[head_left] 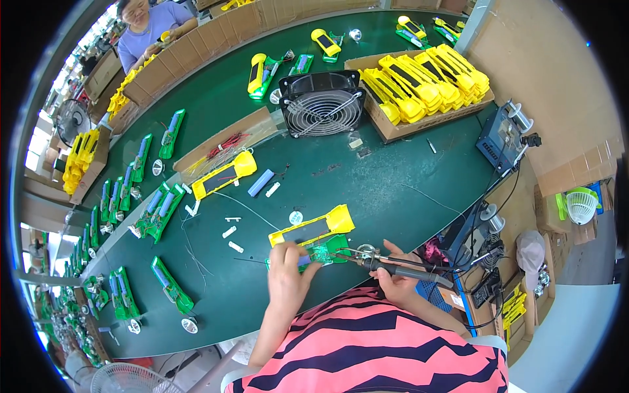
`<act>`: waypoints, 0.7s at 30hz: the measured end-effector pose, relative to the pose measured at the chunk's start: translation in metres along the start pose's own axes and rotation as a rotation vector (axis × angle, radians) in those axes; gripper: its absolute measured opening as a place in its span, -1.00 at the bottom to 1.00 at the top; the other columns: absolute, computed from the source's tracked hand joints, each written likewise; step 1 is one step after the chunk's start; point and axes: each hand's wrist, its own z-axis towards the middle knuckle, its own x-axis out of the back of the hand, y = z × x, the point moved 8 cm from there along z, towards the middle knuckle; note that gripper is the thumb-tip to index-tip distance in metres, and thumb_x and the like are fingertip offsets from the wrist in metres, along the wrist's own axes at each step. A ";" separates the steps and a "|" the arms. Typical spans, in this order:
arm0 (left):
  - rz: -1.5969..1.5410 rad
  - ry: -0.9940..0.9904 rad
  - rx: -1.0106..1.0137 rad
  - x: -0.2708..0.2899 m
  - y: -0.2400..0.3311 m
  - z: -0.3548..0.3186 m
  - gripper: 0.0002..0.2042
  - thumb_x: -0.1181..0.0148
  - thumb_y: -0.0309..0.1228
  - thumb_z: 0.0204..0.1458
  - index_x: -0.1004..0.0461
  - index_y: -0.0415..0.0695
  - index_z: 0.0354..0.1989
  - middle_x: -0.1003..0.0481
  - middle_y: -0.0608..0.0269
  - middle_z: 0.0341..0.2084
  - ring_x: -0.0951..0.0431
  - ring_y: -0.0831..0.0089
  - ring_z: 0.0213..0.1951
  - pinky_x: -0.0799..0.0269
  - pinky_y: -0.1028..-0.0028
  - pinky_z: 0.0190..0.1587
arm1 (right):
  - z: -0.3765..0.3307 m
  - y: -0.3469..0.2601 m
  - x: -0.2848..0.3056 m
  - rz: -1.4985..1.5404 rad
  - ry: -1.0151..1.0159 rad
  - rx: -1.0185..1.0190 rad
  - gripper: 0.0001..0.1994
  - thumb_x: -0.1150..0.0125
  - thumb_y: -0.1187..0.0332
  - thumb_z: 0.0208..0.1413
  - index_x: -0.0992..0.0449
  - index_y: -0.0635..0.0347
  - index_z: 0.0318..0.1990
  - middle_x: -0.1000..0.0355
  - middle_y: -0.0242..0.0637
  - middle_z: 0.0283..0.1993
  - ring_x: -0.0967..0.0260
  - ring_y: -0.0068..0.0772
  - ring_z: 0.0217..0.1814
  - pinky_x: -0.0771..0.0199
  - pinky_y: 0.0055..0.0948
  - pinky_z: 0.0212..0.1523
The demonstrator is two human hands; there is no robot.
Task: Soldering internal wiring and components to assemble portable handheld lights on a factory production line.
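In the lower centre of the frame, the left hand point(287, 274) closes its grip on the green circuit board point(325, 249) and presses it to the green surface point(393, 183), so it stays steady. Right of it, the right hand point(398, 278) grips a soldering iron point(393, 267), tip at the board.

Two hands, the left hand point(288, 275) and the right hand point(396, 278); one soldering iron point(400, 267); one black fan point(322, 103) beyond them; one cardboard box point(393, 128) of yellow casings.
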 end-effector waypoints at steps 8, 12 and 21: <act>0.444 0.074 -0.045 0.043 -0.018 -0.007 -0.93 -0.20 -0.50 -0.23 -0.48 -0.17 -0.52 -0.43 0.11 -0.38 -0.45 0.25 -0.36 -0.38 0.38 -0.42 | 0.003 -0.002 -0.006 -0.045 -0.043 0.015 -0.83 -0.16 0.49 -0.12 -0.40 0.22 -0.30 -0.44 -0.34 -0.58 -0.44 -0.49 -0.44 -0.18 -0.10 0.09; 0.230 0.112 -0.330 0.027 0.020 -0.015 -0.70 -0.18 -0.58 -0.33 -0.51 -0.12 -0.31 -0.41 0.16 -0.31 -0.43 0.26 -0.29 -0.36 0.41 -0.31 | 0.000 0.005 -0.008 -0.025 -0.047 -0.025 -0.84 -0.15 0.48 -0.10 -0.42 0.23 -0.30 -0.44 -0.36 -0.61 -0.44 -0.50 -0.46 -0.15 -0.11 0.11; 0.160 -0.057 -0.370 -0.010 0.022 -0.022 -0.73 -0.13 -0.56 -0.34 -0.47 -0.19 -0.34 -0.34 0.28 -0.52 -0.40 0.40 -0.48 -0.31 0.45 -0.44 | 0.005 0.000 -0.004 0.010 -0.013 -0.070 -0.86 -0.16 0.49 -0.10 -0.43 0.28 -0.33 -0.44 -0.32 -0.60 -0.44 -0.52 -0.47 -0.11 -0.10 0.14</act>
